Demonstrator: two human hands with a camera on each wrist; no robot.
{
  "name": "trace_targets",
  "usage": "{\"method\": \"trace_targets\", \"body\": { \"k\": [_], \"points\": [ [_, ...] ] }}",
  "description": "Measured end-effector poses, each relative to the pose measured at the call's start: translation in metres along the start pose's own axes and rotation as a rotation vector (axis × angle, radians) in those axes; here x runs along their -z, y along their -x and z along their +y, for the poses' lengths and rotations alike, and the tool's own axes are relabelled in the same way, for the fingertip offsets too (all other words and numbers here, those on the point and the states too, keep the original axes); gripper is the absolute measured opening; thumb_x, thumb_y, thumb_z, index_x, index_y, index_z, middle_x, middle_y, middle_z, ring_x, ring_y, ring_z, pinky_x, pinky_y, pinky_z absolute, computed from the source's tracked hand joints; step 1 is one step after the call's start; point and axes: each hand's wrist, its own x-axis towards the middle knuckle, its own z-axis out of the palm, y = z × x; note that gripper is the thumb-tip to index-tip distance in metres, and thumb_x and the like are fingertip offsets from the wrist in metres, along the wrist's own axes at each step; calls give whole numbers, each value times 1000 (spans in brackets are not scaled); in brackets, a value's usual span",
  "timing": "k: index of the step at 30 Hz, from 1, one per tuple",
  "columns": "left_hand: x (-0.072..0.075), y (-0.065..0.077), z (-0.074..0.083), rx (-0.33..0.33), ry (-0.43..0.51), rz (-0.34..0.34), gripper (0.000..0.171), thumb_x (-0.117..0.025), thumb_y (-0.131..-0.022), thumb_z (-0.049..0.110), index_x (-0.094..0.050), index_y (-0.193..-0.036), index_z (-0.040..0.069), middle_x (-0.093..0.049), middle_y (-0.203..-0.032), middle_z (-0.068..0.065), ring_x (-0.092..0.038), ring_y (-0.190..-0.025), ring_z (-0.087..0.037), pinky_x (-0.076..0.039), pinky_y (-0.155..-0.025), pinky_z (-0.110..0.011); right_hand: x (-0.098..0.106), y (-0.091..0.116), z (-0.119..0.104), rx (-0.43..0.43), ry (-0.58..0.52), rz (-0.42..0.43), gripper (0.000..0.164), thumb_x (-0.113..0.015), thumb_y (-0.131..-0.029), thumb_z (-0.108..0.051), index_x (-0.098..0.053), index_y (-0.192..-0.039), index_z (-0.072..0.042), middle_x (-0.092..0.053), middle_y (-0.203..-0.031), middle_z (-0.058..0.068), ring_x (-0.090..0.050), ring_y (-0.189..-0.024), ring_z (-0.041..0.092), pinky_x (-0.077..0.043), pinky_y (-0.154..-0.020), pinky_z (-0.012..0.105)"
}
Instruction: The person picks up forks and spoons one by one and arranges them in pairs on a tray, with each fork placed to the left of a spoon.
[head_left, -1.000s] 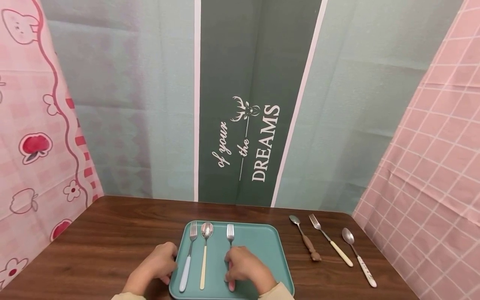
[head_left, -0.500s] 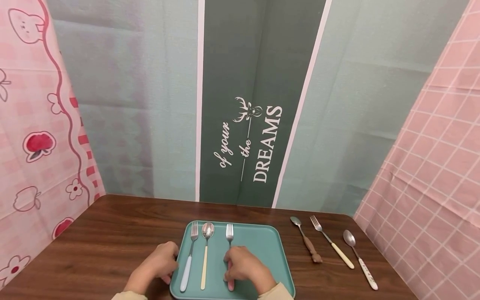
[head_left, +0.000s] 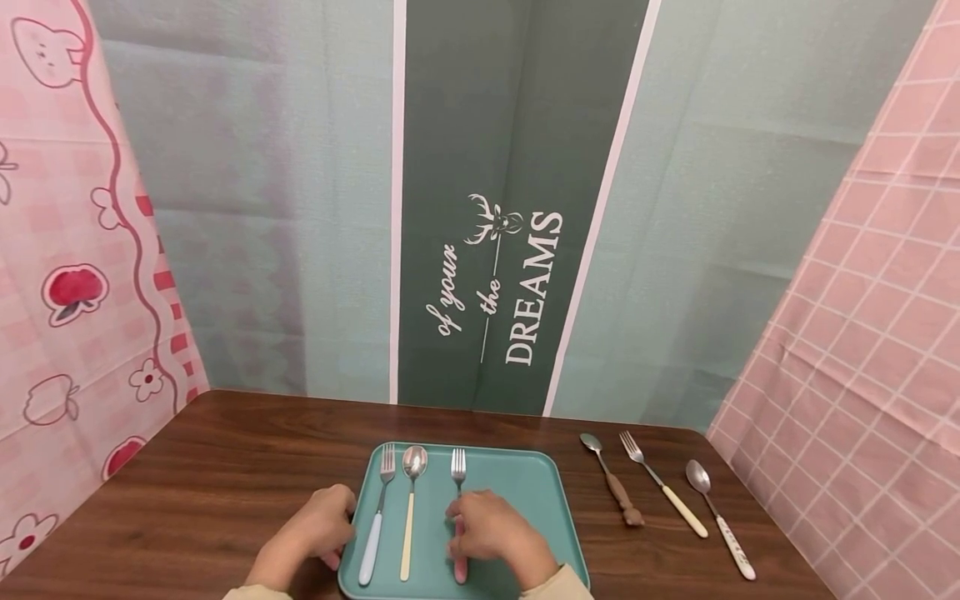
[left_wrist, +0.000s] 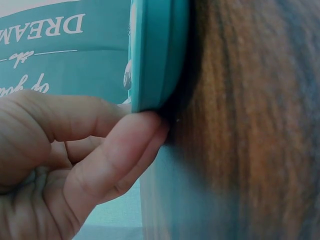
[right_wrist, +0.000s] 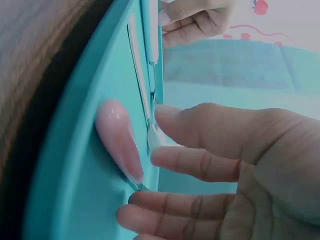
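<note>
My left hand (head_left: 322,518) pinches the left rim of a teal tray (head_left: 517,475), thumb and fingertips right at its edge in the left wrist view. My right hand (head_left: 489,527) hovers over a pink-handled fork (right_wrist: 117,135) that lies on the tray, tines away from me. In the right wrist view its thumb and fingers are spread, apart from the pink handle. To the left of that fork lie a cream-handled spoon (head_left: 407,529) and a pale-blue-handled fork (head_left: 371,546), roughly side by side.
On the wooden table (head_left: 247,450), right of the tray, lie a small brown-handled spoon (head_left: 617,492), a yellow-handled fork (head_left: 678,504) and a white-handled spoon (head_left: 731,537) with a printed pattern. Fabric hangings (head_left: 337,208) stand behind and at both sides.
The pink-handled fork has shifted slightly left towards the spoon, and my right fingers have loosened from its handle. My left hand stays at the tray's rim.
</note>
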Motion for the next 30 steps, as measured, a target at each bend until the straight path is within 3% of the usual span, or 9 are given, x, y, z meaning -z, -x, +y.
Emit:
{"method": "trace_targets", "body": {
  "k": [5,10,21,26,30],
  "points": [
    [0,1,0,-20,8,12,12,-52,-71,-12,-57,-79,-5,-50,-56,-10,-54,-41,-16,-51,-38,-28,5,3,1,40,78,19,11,-76,-69,-18,-65,-70,-14,-53,-72,-9,-47,-72,7,-45,-64,24],
    [-1,1,-1,-41,16,19,15,-51,-69,-14,-57,-82,-9,-51,-55,-10,-54,-40,-17,-50,-37,-28,6,4,3,63,122,27,19,-76,-67,-16,-59,-61,-20,-49,-68,-9,-42,-68,6,-41,-60,23],
    [-2,1,-3,-56,28,27,15,-49,-68,-14,-57,-78,-7,-51,-54,-10,-54,-40,-17,-50,-37,-28,8,5,6,68,155,56,11,-78,-67,-16,-68,-71,-15,-53,-69,-7,-44,-69,8,-44,-61,24],
    [-2,1,-3,-56,28,23,14,-50,-69,-14,-57,-79,-7,-51,-54,-10,-55,-40,-17,-50,-37,-28,11,6,13,59,203,83,26,-79,-65,-18,-72,-88,-10,-62,-80,-2,-53,-77,11,-49,-67,27],
    [-1,1,-2,-48,22,17,15,-50,-70,-14,-57,-82,-8,-51,-55,-10,-55,-41,-17,-50,-37,-28,16,9,22,65,233,101,29,-78,-63,-16,-72,-91,-7,-64,-85,1,-57,-83,15,-51,-71,28]
  ]
}}
